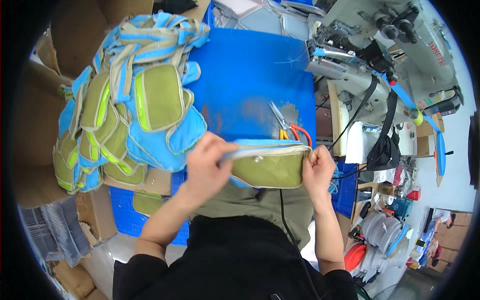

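Over my lap, at the near edge of a blue work surface [240,75], I hold an olive-green mesh fabric piece [272,170] with light binding and a blue edge along its top. My left hand [207,162], slightly blurred, is closed on its left end. The right end is pinched in my right hand [318,170]. A small round shiny spot shows on the mesh near its upper edge. Just beyond the piece lie scissors [287,125] with orange and red handles, blades pointing away.
At left rises a heap of sewn olive and blue pieces [160,97] with trim, beside cardboard boxes [35,140]. A sewing machine [360,75] stands at the right, with blue tape [400,92] running by it. Grey stacked sheets [60,230] sit at lower left.
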Demonstrator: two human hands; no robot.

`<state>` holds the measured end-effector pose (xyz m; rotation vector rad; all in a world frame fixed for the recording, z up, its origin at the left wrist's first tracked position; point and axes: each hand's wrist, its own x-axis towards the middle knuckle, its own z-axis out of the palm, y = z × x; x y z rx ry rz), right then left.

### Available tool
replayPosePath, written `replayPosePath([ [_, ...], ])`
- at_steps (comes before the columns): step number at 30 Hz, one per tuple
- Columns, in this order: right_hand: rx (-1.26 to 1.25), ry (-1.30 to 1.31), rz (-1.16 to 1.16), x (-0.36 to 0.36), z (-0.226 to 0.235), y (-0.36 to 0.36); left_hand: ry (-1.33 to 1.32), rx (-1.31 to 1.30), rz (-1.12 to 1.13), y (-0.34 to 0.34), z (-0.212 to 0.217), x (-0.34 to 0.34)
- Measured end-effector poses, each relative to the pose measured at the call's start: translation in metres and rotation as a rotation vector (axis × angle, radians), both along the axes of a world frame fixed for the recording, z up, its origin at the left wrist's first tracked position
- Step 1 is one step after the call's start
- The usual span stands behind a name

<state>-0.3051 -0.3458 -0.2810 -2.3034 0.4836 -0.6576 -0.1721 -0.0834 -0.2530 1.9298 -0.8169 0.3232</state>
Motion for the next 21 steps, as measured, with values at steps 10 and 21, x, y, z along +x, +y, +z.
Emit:
replayPosePath([
  [10,0.792,0.006,0.122,0.005,0.003,0.011,0.476,-0.471,0.222,-0.025,-0.054,0.156],
  [21,0.146,-0.705,-0.274,-0.075,0.100,-0.070,0.056,-0.005,-0.028,-0.056,-0.008,0.106],
])
